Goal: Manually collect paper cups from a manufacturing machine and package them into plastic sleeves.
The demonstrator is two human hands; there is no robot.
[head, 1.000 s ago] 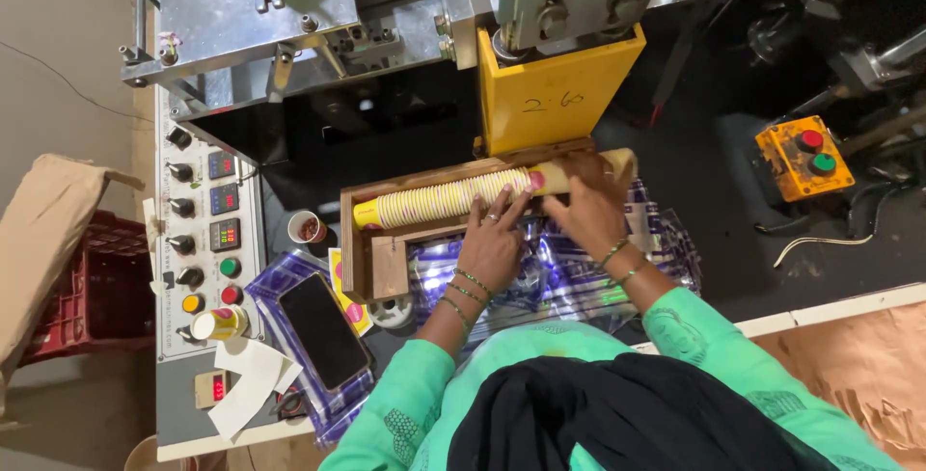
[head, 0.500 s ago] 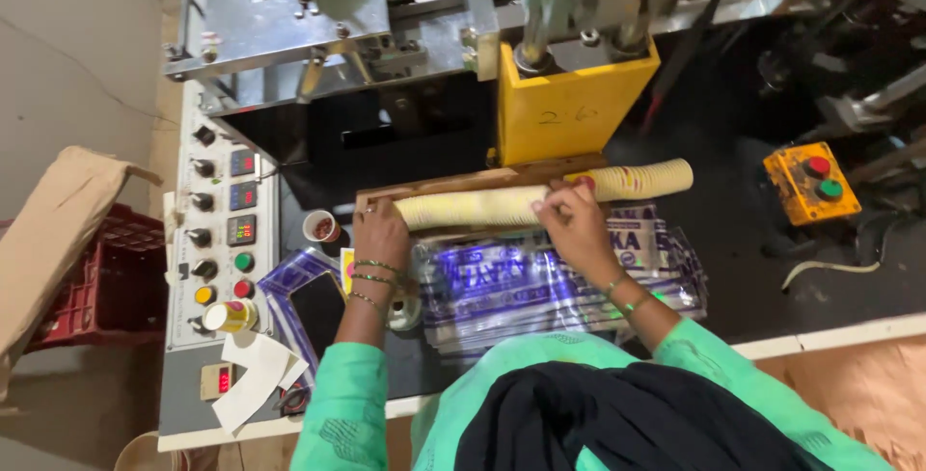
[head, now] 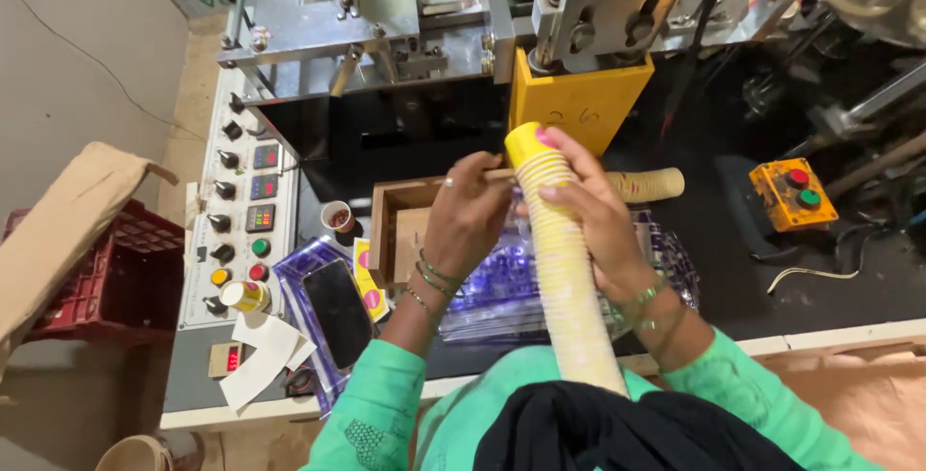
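Step in hand, by my reading: lifting a nested stack of paper cups (head: 564, 269) off the bench (head: 733, 269) and gathering it for bagging.

Right hand (head: 588, 211) is wrapping the upper part of the stack, fingers curled closed around it just below the yellow rim at the top. The stack is standing tilted, its top toward the yellow machine guard (head: 579, 105) at the rear edge of the bench, its lower end running down toward the person's chest at the front edge.

Left hand (head: 468, 220) is sitting just beside the stack on its left, fingers bent and partly closed; whether they are pressing the cups or only steadying them I cannot tell.

A second row of cups (head: 646, 185) is lying flat behind the right hand, near the wooden tray (head: 395, 225). Clear plastic bags (head: 492, 288) are lying under both hands. A phone (head: 338, 312) is resting toward the front left corner, beside the control panel (head: 241, 211).

Judgement on next move: it is calling for both hands keeping the column straight, since a long stack held near one end could buckle, and for a bag mouth opened to receive it.
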